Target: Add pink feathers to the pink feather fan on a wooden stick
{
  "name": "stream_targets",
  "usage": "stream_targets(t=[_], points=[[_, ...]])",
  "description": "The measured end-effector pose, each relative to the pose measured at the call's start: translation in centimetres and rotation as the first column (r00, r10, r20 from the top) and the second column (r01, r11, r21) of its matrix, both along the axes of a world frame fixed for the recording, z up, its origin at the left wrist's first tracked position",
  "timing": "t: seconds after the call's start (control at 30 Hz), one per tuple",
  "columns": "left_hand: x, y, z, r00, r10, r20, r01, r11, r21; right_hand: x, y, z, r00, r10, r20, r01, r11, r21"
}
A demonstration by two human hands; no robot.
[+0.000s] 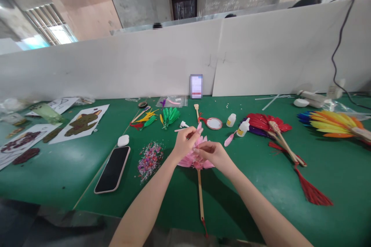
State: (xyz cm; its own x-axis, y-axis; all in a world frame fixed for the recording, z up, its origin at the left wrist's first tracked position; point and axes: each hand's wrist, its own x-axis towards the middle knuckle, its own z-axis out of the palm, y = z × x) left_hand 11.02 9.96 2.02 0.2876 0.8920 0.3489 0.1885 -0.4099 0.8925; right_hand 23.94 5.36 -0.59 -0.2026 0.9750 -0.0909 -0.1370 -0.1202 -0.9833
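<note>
A pink feather fan (189, 161) lies on the green table, its wooden handle pointing toward me and ending in a red cord. My left hand (184, 142) is above the fan's upper left, fingers pinched on a small pink feather (199, 126) that sticks up from the fingertips. My right hand (211, 153) is over the fan's right side, thumb and fingers closed together at the feathers; what they hold, if anything, is too small to make out. Another pink feather (228, 139) rests right of the fan, beside a white glue bottle (243, 128).
Colourful gems (150, 161) and a black-screened phone (113, 170) lie to the left. Green feathers (170, 117), a round mirror (214, 123) and a small bottle (231, 120) sit behind. Red (265, 122) and multicoloured fans (330, 123) lie right. A lit phone (196, 86) leans on the partition.
</note>
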Motion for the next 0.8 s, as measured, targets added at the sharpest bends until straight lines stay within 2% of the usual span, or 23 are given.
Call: stream_targets(t=[0.13, 0.47, 0.8], points=[[0.0, 0.0, -0.1, 1.000, -0.007, -0.003, 0.007, 1.000, -0.009, 0.1, -0.1, 0.1, 0.996, -0.037, 0.082, 0.032, 0.997, 0.065], [0.0, 0.1, -0.4, 0.994, -0.052, 0.097, 0.065, 0.988, -0.140, 0.2, -0.5, 0.3, 0.984, 0.024, 0.174, -0.058, 0.979, 0.194], [0.1, 0.8, -1.3, 0.958, -0.020, 0.287, 0.108, 0.949, -0.295, 0.0, -0.8, 0.6, 0.973, -0.095, 0.211, 0.023, 0.946, 0.322]])
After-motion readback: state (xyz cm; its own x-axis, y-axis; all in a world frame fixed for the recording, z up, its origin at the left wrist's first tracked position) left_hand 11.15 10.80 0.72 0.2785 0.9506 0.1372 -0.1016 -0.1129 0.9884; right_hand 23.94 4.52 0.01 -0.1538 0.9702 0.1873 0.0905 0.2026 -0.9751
